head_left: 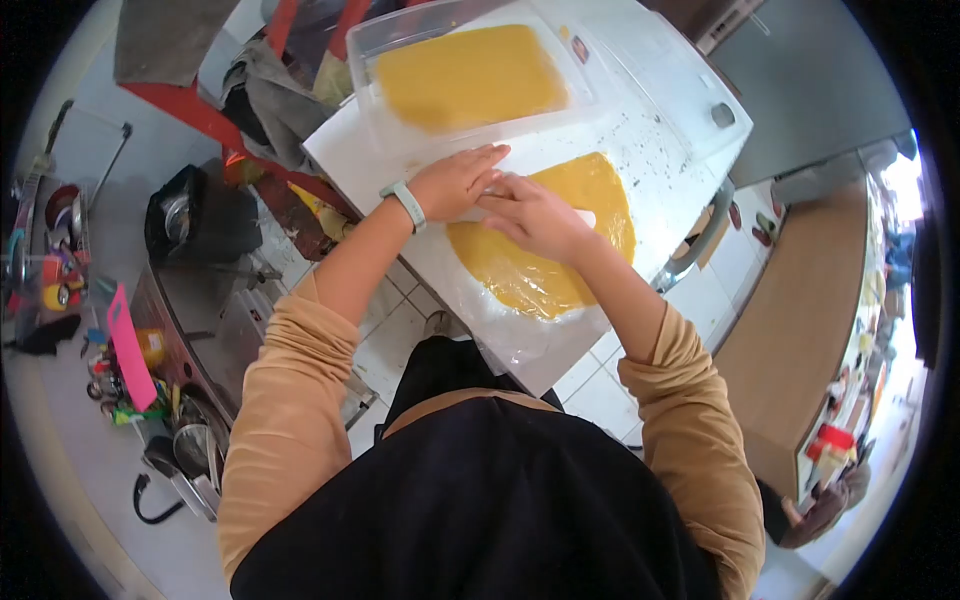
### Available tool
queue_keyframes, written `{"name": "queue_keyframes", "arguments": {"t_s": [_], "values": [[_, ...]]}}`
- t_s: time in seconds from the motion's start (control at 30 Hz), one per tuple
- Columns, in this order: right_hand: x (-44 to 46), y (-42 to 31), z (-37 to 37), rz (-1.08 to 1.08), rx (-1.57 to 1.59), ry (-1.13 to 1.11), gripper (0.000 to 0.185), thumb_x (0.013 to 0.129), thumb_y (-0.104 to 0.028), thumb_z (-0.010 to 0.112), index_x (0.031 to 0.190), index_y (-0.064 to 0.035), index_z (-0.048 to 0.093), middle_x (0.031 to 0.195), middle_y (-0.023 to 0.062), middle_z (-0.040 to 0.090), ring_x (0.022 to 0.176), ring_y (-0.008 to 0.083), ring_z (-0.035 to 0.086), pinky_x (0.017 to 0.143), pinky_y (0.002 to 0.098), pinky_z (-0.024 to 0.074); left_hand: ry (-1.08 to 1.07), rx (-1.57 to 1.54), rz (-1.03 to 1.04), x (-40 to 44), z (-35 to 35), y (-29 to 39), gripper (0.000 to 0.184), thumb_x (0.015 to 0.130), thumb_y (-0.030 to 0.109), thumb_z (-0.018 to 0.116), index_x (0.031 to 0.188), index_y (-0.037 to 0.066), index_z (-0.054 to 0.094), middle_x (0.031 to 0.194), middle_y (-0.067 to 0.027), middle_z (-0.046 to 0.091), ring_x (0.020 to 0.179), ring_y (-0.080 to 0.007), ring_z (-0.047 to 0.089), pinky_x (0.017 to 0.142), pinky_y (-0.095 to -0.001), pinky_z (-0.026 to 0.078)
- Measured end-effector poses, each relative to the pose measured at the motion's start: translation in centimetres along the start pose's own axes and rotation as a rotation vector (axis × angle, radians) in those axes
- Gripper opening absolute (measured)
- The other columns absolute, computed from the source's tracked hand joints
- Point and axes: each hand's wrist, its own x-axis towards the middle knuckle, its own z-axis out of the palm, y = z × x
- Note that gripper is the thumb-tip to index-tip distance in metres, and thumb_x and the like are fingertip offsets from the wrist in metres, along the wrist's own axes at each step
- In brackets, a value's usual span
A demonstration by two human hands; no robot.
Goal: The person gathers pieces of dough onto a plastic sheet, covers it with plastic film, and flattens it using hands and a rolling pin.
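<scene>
A flattened yellow dough sheet (590, 185) lies beneath clear plastic film (520, 340) on the white table. My right hand (545, 217) rests over it, fingers stretched toward the left. A short white rod end, seemingly of a rolling pin (587, 217), shows beside that palm; the rest of it is hidden under my hands. Meeting the right fingertips, my left hand (455, 186) is at the dough's upper left edge with its fingers extended. A pale watch band circles the left wrist. Whether the left palm also touches the rod cannot be seen.
Behind the dough stands a clear plastic container (480, 135) with a yellow sheet in it. Its transparent lid (690, 95) lies to the right on the white table (640, 150). A black bin (195, 215) stands at left, a brown counter (790, 330) at right, with another person nearby.
</scene>
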Motion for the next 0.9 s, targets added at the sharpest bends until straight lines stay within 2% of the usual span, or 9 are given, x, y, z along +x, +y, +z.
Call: {"name": "queue_keyframes", "arguments": {"t_s": [0.1, 0.2, 0.3, 0.5, 0.6, 0.67, 0.7, 0.8, 0.9], "values": [[-1.2, 1.3, -2.8, 0.292, -0.320, -0.126, 0.036, 0.095, -0.036, 0.048, 0.124, -0.0166, 0.060, 0.121, 0.0076, 0.054, 0.116, 0.0235, 0.051, 0.102, 0.0456, 0.0332, 0.043, 0.060, -0.085, -0.8, -0.3, 1.4, 0.049, 0.100, 0.028, 0.038, 0.145, 0.009, 0.032, 0.144, -0.0181, 0.039, 0.132, -0.0317, 0.038, 0.111, -0.0398, 0.028], [-3.3, 1.9, -1.9, 0.229, -0.494, 0.097, 0.042, 0.097, -0.037, 0.042, 0.133, -0.0157, 0.052, 0.129, 0.0063, 0.052, 0.128, 0.0233, 0.042, 0.110, 0.0521, 0.0207, 0.094, 0.171, -0.129, -2.0, 0.5, 2.4, 0.051, 0.100, 0.030, 0.039, 0.145, 0.009, 0.031, 0.146, -0.0173, 0.037, 0.134, -0.0309, 0.036, 0.111, -0.0422, 0.027], [-5.3, 1.6, -1.1, 0.136, -0.582, 0.073, 0.047, 0.099, -0.037, 0.036, 0.140, -0.0144, 0.042, 0.139, 0.0028, 0.046, 0.137, 0.0222, 0.031, 0.113, 0.0565, 0.0110, 0.200, 0.416, -0.185, -3.9, 2.1, 3.9, 0.055, 0.099, 0.035, 0.036, 0.144, 0.005, 0.031, 0.148, -0.0148, 0.035, 0.136, -0.0276, 0.034, 0.112, -0.0451, 0.024], [-9.0, -0.2, -0.8, 0.084, -0.471, 0.030, 0.049, 0.100, -0.036, 0.034, 0.143, -0.0142, 0.036, 0.144, 0.0015, 0.042, 0.140, 0.0216, 0.028, 0.114, 0.0575, 0.0067, 0.263, 0.524, -0.333, -7.3, 4.3, 8.7, 0.063, 0.099, 0.040, 0.033, 0.144, -0.002, 0.026, 0.152, -0.0171, 0.026, 0.140, -0.0268, 0.027, 0.114, -0.0467, 0.020], [-9.1, -0.4, -2.2, 0.086, -0.434, -0.133, 0.050, 0.100, -0.036, 0.032, 0.146, -0.0148, 0.031, 0.148, 0.0012, 0.036, 0.141, 0.0222, 0.026, 0.114, 0.0575, 0.0056, 0.220, 0.416, -0.395, -8.2, 4.7, 9.1, 0.064, 0.099, 0.042, 0.030, 0.146, -0.002, 0.024, 0.152, -0.0183, 0.024, 0.141, -0.0282, 0.025, 0.114, -0.0461, 0.019], [-6.2, 0.6, -3.3, 0.181, -0.368, -0.147, 0.051, 0.100, -0.036, 0.029, 0.147, -0.0153, 0.028, 0.151, 0.0006, 0.033, 0.142, 0.0226, 0.022, 0.114, 0.0585, 0.0036, 0.144, 0.276, -0.448, -7.6, 3.9, 7.7, 0.064, 0.099, 0.043, 0.028, 0.146, -0.001, 0.025, 0.153, -0.0174, 0.024, 0.141, -0.0272, 0.025, 0.114, -0.0459, 0.019], [-5.1, 1.1, -3.7, 0.236, -0.331, -0.158, 0.051, 0.101, -0.036, 0.028, 0.148, -0.0155, 0.027, 0.152, 0.0003, 0.031, 0.143, 0.0228, 0.021, 0.114, 0.0591, 0.0025, 0.154, 0.336, -0.474, -7.0, 3.3, 7.0, 0.063, 0.099, 0.041, 0.030, 0.146, -0.001, 0.024, 0.153, -0.0170, 0.025, 0.141, -0.0274, 0.025, 0.114, -0.0465, 0.020], [-3.8, 3.0, -1.6, 0.224, -0.562, -0.047, 0.051, 0.101, -0.036, 0.024, 0.148, -0.0159, 0.027, 0.153, -0.0008, 0.029, 0.144, 0.0225, 0.018, 0.113, 0.0608, 0.0001, 0.167, 0.483, -0.542, -5.5, 2.1, 6.0, 0.061, 0.100, 0.038, 0.032, 0.146, 0.000, 0.023, 0.152, -0.0159, 0.026, 0.140, -0.0273, 0.027, 0.113, -0.0468, 0.021], [-5.5, 2.8, -0.8, 0.183, -0.543, -0.019, 0.051, 0.101, -0.033, 0.023, 0.148, -0.0159, 0.026, 0.152, -0.0003, 0.030, 0.144, 0.0228, 0.016, 0.112, 0.0617, -0.0009, 0.192, 0.531, -0.560, -6.7, 3.8, 7.3, 0.060, 0.100, 0.037, 0.031, 0.146, 0.000, 0.024, 0.152, -0.0150, 0.028, 0.140, -0.0258, 0.029, 0.113, -0.0451, 0.021]]}}
